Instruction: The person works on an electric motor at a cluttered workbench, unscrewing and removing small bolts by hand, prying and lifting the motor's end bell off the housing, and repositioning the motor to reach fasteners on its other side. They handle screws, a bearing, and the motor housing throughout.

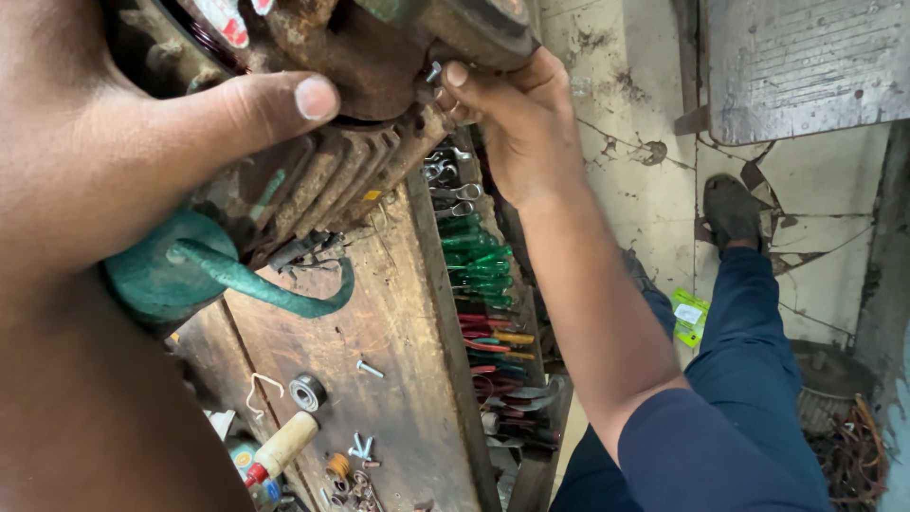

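Cracked concrete floor [654, 204] lies beyond a worn wooden tabletop [398, 322]. Both hands grip a rusty ribbed iron motor housing [351, 142] raised over it: the left hand [123, 161] clamps its near side, thumb pressed on top, while the right hand [512, 128] closes on its far rim. Below the right hand hangs a rack of green-handled screwdrivers [479, 265]; a small steel ball bearing [307, 391] rests under the left.
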